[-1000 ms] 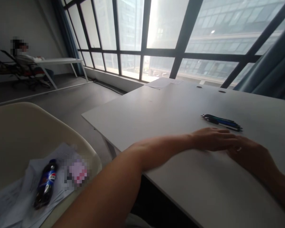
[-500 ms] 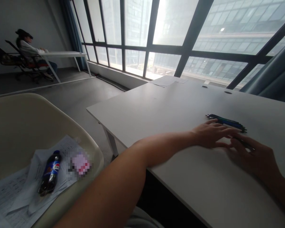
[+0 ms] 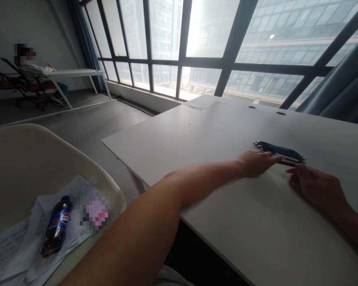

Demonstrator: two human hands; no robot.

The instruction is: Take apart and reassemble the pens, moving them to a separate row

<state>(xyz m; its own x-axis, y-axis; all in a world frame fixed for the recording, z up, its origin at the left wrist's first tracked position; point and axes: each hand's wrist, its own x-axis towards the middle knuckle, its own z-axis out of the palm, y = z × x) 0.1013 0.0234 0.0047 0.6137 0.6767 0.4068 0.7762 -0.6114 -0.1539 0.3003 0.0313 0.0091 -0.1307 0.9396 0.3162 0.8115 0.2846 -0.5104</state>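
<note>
Several dark pens (image 3: 278,149), some with blue barrels, lie side by side in a row on the white table (image 3: 226,222). Along their near side runs one black pen (image 3: 288,163), roughly parallel to the row. My left hand (image 3: 258,163) is closed at the pen's left end, its fingertips pinching there and partly covering the row. At the other end, the thumb and fingers of my right hand (image 3: 318,184) close on the pen's tip. The fingers hide both ends of this pen.
Left of the table, a cream chair (image 3: 86,153) holds printed papers (image 3: 20,258), a cola bottle (image 3: 57,226) and a blurred pink item (image 3: 97,211). Paper sheets (image 3: 204,101) lie at the table's far edge. A person (image 3: 32,69) sits at another table (image 3: 74,73).
My left hand's spread fingers have drawn together and moved slightly left. My right hand has come apart from it, and the near pen now shows between them.
</note>
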